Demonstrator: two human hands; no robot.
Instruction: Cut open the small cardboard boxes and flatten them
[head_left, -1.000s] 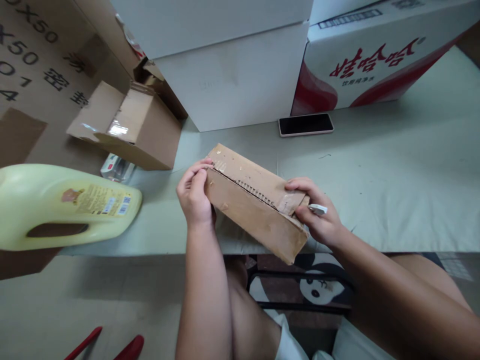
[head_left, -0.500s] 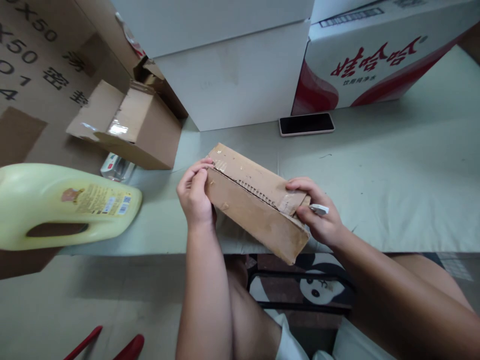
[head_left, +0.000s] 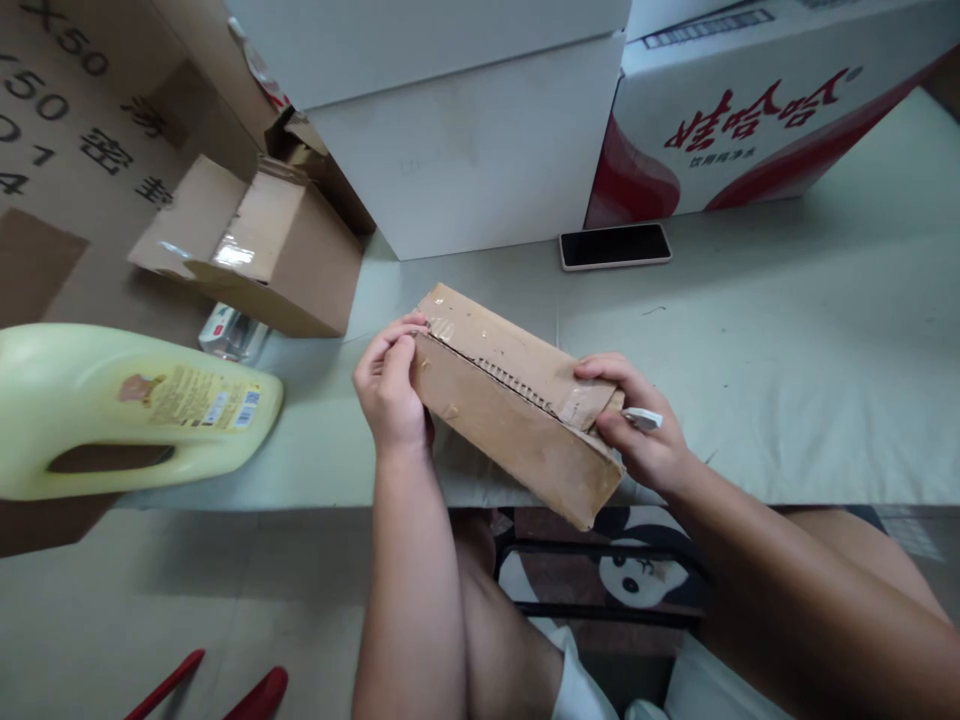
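Observation:
A long, flat brown cardboard box (head_left: 517, 440) with worn tape rests tilted on the front edge of the pale green table (head_left: 787, 350). My left hand (head_left: 386, 385) grips its left end, fingers curled over the top flap's corner. At the box's right end my right hand (head_left: 641, 430) pinches the taped corner and also holds a small white object (head_left: 643, 418) between its fingers. A slit with a ragged edge runs along the top seam between my hands.
A black phone (head_left: 615, 246) lies behind the box. A white carton (head_left: 480, 140) and a red-and-white carton (head_left: 750, 110) stand at the back. An open brown box (head_left: 277, 250) and a yellow jug (head_left: 127, 410) sit left. Red handles (head_left: 225, 690) show on the floor.
Almost nothing has moved. Both hands keep their grip on the box's ends; the view has shifted very slightly.

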